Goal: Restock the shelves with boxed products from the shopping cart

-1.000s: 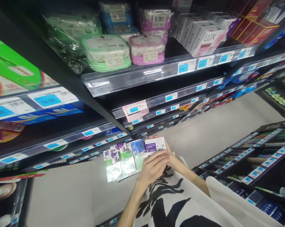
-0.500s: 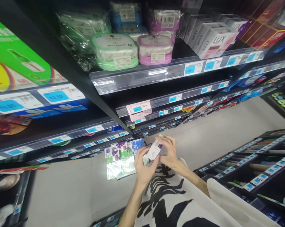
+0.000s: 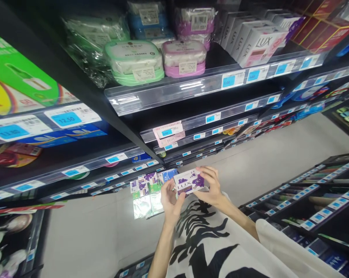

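Head view: I held one purple-and-white LUX soap box (image 3: 188,181) in the lower centre of the frame, its printed face turned up toward me and slightly tilted. My left hand (image 3: 170,197) gripped the box's left end, fingers curled round the edge. My right hand (image 3: 211,187) pinched the right end from above, thumb beneath. So the box lay between my two hands, touching both, held in the air above my black-and-white shirt (image 3: 203,239).

Just left of the box, and lower, sat a cluster of small packets (image 3: 147,189) in purple, green and blue over shiny wrappers. They were too jumbled for me to count with certainty.

In the upper centre of the frame, the top shelf (image 3: 168,90) carried one green-lidded tub (image 3: 134,61) and one pink-lidded tub (image 3: 183,58) in front. One blue tub (image 3: 148,19) and one purple tub (image 3: 194,21) stood behind them. To their right stood a row of white LUX cartons (image 3: 257,42). I could make out at least four, with the far ones blurred together.

At the left edge, a price tag reading 12.50 (image 3: 72,116) sat on a shelf rail. One pink label (image 3: 168,133) hung on a lower rail near the middle of the frame.
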A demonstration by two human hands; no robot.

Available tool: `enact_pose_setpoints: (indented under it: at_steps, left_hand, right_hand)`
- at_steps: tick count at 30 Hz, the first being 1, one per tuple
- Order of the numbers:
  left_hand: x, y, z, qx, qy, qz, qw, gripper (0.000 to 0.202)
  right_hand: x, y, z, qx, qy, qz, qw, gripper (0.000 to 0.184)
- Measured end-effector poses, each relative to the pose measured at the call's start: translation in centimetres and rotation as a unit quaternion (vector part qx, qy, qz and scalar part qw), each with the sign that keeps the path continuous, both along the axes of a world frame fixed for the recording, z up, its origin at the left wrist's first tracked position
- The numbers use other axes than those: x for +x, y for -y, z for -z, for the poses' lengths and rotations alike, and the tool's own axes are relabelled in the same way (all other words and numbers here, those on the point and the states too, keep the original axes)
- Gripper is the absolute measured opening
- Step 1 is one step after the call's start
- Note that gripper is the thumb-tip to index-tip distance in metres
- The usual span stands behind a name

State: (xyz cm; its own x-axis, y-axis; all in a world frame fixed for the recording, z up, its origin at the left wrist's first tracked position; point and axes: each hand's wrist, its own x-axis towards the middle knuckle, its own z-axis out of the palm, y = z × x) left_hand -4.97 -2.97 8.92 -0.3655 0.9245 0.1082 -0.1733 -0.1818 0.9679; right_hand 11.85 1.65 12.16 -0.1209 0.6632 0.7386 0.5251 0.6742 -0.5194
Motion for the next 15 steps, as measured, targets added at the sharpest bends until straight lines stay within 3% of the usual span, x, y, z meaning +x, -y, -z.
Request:
enact_pose_setpoints:
  at_steps: [3, 5, 9, 12, 15]
  left_hand:
    - [-0.3, -0.1, 0.4, -0.055, 0.011, 0.013, 0.998, 0.069]
    - [-0.5, -0.3, 0.4, -0.098, 0.034, 0.039, 0.994, 0.067]
    - [-0.6, -0.5, 0.1, -0.169, 0.068, 0.082, 0.980, 0.058]
    - [-0.7, -0.4, -0.1, -0.210, 0.040, 0.124, 0.969, 0.061]
    - [-1.1, -0.3, -0.3, -0.241, 0.013, 0.175, 0.955, 0.068]
  right_hand:
    - [-0.1, 0.5, 0.2, -0.117, -0.047, -0.040, 0.991, 0.091]
    - [-0.2, 0.7, 0.5, -0.215, -0.078, -0.036, 0.973, 0.089]
    - [-0.3, 0.6, 1.3, -0.412, -0.174, -0.022, 0.894, 0.055]
    - [-0.2, 0.3, 1.9, -0.489, -0.220, -0.024, 0.844, 0.044]
    - [-0.1, 0.1, 2.3, -0.520, -0.224, -0.024, 0.824, 0.047]
